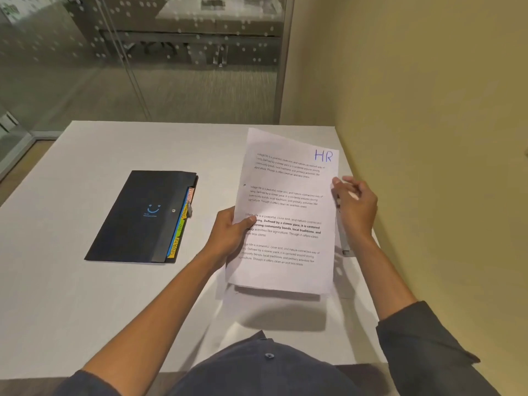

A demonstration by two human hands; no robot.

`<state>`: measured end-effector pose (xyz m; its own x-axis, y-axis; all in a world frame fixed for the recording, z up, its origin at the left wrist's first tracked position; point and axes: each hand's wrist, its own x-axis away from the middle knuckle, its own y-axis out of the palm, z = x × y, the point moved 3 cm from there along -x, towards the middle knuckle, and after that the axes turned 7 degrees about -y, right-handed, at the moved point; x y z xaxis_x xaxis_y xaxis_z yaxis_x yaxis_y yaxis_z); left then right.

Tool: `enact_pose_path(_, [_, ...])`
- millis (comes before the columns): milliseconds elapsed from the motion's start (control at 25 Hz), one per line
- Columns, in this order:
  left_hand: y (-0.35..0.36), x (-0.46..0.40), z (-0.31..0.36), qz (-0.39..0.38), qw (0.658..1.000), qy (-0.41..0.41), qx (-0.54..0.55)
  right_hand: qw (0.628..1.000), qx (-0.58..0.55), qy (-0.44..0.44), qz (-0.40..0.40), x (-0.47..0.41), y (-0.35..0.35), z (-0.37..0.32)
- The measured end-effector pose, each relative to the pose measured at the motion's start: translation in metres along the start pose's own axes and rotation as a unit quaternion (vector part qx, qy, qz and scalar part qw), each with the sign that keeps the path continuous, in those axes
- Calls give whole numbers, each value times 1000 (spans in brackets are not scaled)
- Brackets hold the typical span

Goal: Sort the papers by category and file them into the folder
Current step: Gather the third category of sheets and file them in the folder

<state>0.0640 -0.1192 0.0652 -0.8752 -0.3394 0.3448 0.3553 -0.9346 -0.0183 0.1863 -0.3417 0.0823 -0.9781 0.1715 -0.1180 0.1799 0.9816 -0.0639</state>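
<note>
Folder (137,218) lies flat on surface (85,295), tabs along its 3 o'clock edge, at 9 o'clock from left hand (228,238). Papers (285,212) are held off the surface, long axis 12–6, HR sheet on top; pinched at left edge by left hand. Right hand (355,207) is loosely curled at right edge; grip can't be told. Left hand is nearer the folder, path unobstructed.

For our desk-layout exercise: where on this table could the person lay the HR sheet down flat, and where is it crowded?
Free: the bare table between its far edge and the black folder, and the near-left stretch in front of the folder beside the left hand. Crowded: the right side, where the HR sheet, the papers beneath and the right hand sit by the wall.
</note>
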Motion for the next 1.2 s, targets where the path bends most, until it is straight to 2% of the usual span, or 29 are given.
enact_pose_path(120, [0,5,-4,-17,1000,11,-9,997,43,-59,31,-14,-1,-18])
enact_pose_path(360, [-7,12,-11,-24,999,-16,44,997,-9,-73,2,-17,3,-33])
enact_pose_path(560, [-10,13,-16,-18,997,-39,68,988,61,-139,-16,-11,13,-37])
enact_pose_path(680, [-10,13,-17,-14,996,-44,81,958,167,-229,-29,-8,15,-34])
enact_pose_path(800, [-10,13,-18,-13,994,-49,92,909,274,-314,-10,-1,18,-33])
enact_pose_path(880, [-9,12,-17,-11,995,-48,90,876,306,-373,-10,2,21,-34])
enact_pose_path(960, [-9,10,-17,-10,995,-46,87,863,285,-411,-66,7,27,-33])
enact_pose_path(1000, [-9,10,-17,-11,995,-45,83,880,243,-394,-107,10,30,-34])
enact_pose_path(1080, [-9,11,-17,-12,996,-45,72,935,135,-289,-155,14,33,-35])
enact_pose_path(1200, [-10,11,-17,-9,997,-44,61,981,-9,-152,-119,8,35,-40])
